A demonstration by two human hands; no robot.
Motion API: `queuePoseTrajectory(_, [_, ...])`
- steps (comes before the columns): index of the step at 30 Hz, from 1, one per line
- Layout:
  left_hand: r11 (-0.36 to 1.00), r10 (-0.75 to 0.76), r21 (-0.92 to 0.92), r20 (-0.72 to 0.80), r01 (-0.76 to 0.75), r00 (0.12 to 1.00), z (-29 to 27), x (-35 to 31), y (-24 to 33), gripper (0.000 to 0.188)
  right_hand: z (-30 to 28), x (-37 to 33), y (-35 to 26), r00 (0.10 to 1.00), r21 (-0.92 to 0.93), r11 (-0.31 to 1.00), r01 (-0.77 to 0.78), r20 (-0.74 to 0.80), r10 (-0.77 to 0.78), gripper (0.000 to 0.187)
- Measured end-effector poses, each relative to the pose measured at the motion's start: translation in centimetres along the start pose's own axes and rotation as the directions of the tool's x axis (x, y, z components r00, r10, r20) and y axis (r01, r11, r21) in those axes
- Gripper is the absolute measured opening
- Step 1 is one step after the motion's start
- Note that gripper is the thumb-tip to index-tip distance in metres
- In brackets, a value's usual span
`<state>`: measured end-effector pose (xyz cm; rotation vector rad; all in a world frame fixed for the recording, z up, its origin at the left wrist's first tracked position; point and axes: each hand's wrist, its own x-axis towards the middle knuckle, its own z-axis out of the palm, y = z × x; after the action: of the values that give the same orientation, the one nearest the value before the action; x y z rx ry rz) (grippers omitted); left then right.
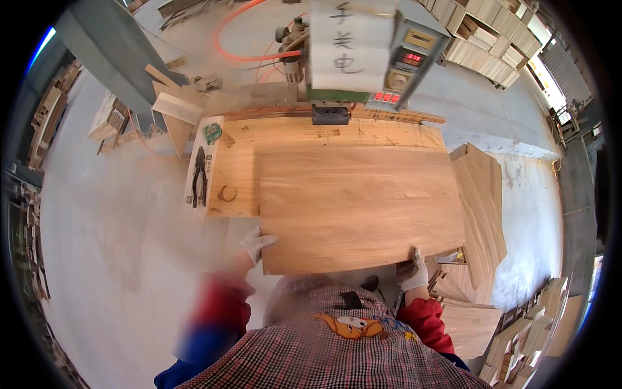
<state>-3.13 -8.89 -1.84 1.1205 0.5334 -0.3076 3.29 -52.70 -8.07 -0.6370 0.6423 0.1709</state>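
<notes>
A wide wooden board (363,201) lies over the wooden worktable (236,168), its near edge reaching out toward my body. At its left edge, close to the near corner, my left hand (258,244) in a white glove grips the board. My right hand (413,271), gloved too, holds the near edge toward the right, with the thumb on top and the fingers hidden underneath. A pair of pliers (200,178) and a green tape measure (212,133) rest on the strip along the table's left side.
Behind the table stands a machine with a grey control box (414,61) and a black block (330,115) low over the table's back. More boards (479,207) lean at the right. Stacked wood (531,330) sits at the lower right; a grey column (107,52) rises at the left.
</notes>
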Motion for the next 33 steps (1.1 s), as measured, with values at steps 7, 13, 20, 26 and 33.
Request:
queuePoseTrajectory(7, [0.641,0.375,0.765,-0.382,0.062,0.845,-5.4,-2.2,1.8,0.052,6.2,1.3,3.7,0.985,-0.136,0.978,-0.159,0.039,0.166,0.022])
queuePoseTrajectory(13, [-0.225,0.505,0.967,0.222,-0.122,0.834,-1.2,-2.2,4.0,0.067,10.9,2.9,2.4,0.924,-0.456,0.832,-0.317,0.047,0.379,0.026])
queuePoseTrajectory(20, [-0.255,0.578,0.959,0.252,-0.121,0.776,-4.0,3.5,4.8,0.062,13.6,4.5,0.5,0.928,-0.859,0.468,-0.209,-0.023,0.373,0.025])
queuePoseTrajectory(26, [-0.293,0.562,0.952,0.245,-0.086,0.790,-3.9,4.3,3.6,0.065,13.4,3.4,-1.9,0.954,-0.903,0.421,-0.085,0.049,0.297,0.029])
queuePoseTrajectory(33, [-0.013,0.558,0.964,-0.214,0.266,0.802,-2.1,2.3,3.9,0.074,10.2,6.5,-12.6,0.795,-0.818,-0.478,0.319,0.505,-0.335,0.056])
